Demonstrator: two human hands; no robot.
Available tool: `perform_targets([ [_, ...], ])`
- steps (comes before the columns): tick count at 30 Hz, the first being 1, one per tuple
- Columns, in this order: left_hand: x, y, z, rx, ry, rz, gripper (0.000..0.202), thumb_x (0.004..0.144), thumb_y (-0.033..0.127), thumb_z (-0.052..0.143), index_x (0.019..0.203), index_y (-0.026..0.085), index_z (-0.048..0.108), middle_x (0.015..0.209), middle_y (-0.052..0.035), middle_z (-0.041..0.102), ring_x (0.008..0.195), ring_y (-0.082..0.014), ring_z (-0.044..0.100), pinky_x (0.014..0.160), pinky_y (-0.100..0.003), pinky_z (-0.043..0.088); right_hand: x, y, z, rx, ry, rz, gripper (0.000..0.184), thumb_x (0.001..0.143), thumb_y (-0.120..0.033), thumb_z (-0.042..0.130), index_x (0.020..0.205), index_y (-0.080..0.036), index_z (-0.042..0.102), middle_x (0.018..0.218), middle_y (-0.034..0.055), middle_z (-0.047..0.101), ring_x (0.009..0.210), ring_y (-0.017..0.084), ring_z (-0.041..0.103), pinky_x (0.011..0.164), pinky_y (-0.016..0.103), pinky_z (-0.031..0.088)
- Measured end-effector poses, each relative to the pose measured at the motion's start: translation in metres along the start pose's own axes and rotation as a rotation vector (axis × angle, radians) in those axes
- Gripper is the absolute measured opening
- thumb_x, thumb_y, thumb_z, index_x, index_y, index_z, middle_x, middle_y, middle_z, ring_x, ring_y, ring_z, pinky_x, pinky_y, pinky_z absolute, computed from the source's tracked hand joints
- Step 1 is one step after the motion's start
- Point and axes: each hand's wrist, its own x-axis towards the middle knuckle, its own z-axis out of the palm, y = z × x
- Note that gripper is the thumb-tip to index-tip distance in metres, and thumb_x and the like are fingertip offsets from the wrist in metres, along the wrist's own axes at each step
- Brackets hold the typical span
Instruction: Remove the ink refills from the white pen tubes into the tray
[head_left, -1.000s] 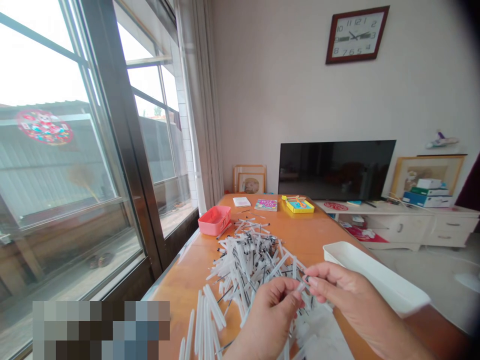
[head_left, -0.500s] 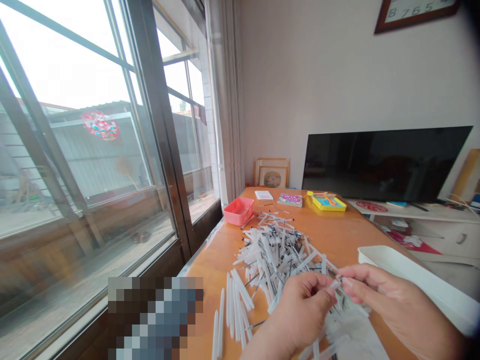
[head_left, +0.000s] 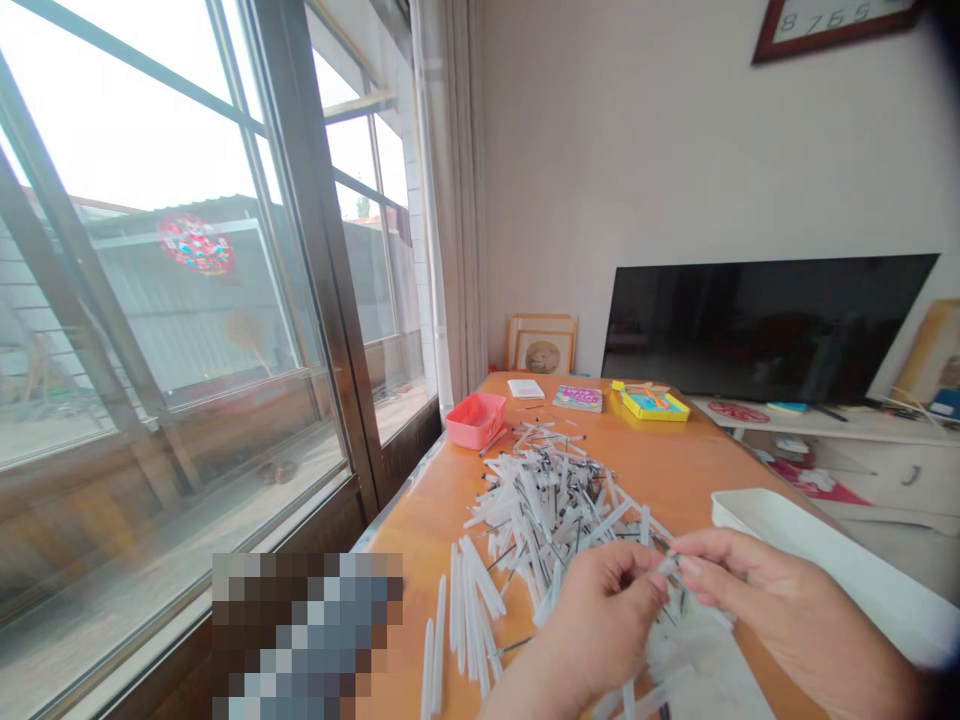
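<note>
My left hand (head_left: 600,625) and my right hand (head_left: 765,605) meet over the near end of an orange table (head_left: 675,470). Both pinch one small white tube piece (head_left: 670,566) between their fingertips, left from the left side, right from the right. Just beyond the hands lies a big heap of white plastic tubes and thin black refills (head_left: 547,505). A few white tubes (head_left: 461,620) lie in a row at the near left of the heap. A long white tray (head_left: 817,570) sits right of my right hand.
A pink box (head_left: 475,420) stands at the table's left edge by the window. Small books and a yellow box (head_left: 651,402) lie at the far end. A dark TV (head_left: 765,325) on a low white cabinet stands behind. Large windows (head_left: 172,300) fill the left.
The view swung left and down a second ago, then settled. Both hands stay pinched together on the small piece, with only slight shifts of the fingers.
</note>
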Motion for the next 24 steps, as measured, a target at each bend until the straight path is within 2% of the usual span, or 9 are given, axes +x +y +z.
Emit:
perform_targets([
  [2,0.001,0.004,0.0,-0.012,-0.017,0.015,0.026,0.089,0.035,0.064,0.095,0.012,0.073,0.074,0.0008,0.055,0.067,-0.0103,0.04,0.062,-0.024,0.03,-0.005,-0.014,0.003,0.007,0.03,-0.036,0.042,0.086,-0.054,0.062,0.111,-0.021,0.068,0.092,0.0048,0.07,0.088,0.022,0.062,0.079,0.032,0.05],
  [7,0.004,0.004,-0.001,-0.038,-0.026,0.0,0.031,0.088,0.041,0.066,0.095,0.011,0.07,0.075,-0.0003,0.055,0.067,-0.011,0.04,0.064,-0.025,0.03,-0.013,-0.037,0.012,0.029,0.071,-0.048,0.031,0.089,-0.046,0.059,0.103,-0.021,0.069,0.08,0.0009,0.064,0.076,0.018,0.057,0.07,0.029,0.047],
  [15,0.004,-0.001,0.0,-0.034,-0.033,0.011,0.032,0.089,0.041,0.065,0.1,0.011,0.07,0.081,-0.0025,0.06,0.073,-0.0128,0.046,0.067,-0.026,0.033,-0.012,-0.035,0.01,0.067,0.01,-0.096,0.026,0.092,-0.039,0.059,0.107,-0.02,0.068,0.088,0.001,0.065,0.084,0.018,0.056,0.076,0.03,0.045],
  [20,0.003,0.001,0.0,-0.065,-0.056,0.021,0.031,0.089,0.04,0.064,0.098,0.011,0.071,0.084,-0.0029,0.06,0.077,-0.0136,0.048,0.072,-0.026,0.034,-0.013,-0.036,0.009,0.073,-0.008,-0.103,0.024,0.092,-0.038,0.059,0.105,-0.02,0.069,0.08,-0.0012,0.061,0.08,0.017,0.055,0.075,0.029,0.044],
  [24,0.003,0.0,-0.001,-0.045,-0.068,0.008,0.032,0.089,0.042,0.064,0.097,0.012,0.07,0.082,-0.0016,0.059,0.075,-0.0125,0.046,0.069,-0.025,0.033,-0.012,-0.039,0.008,0.047,-0.03,-0.106,0.024,0.092,-0.04,0.059,0.1,-0.02,0.069,0.081,-0.0008,0.063,0.079,0.017,0.056,0.073,0.028,0.044],
])
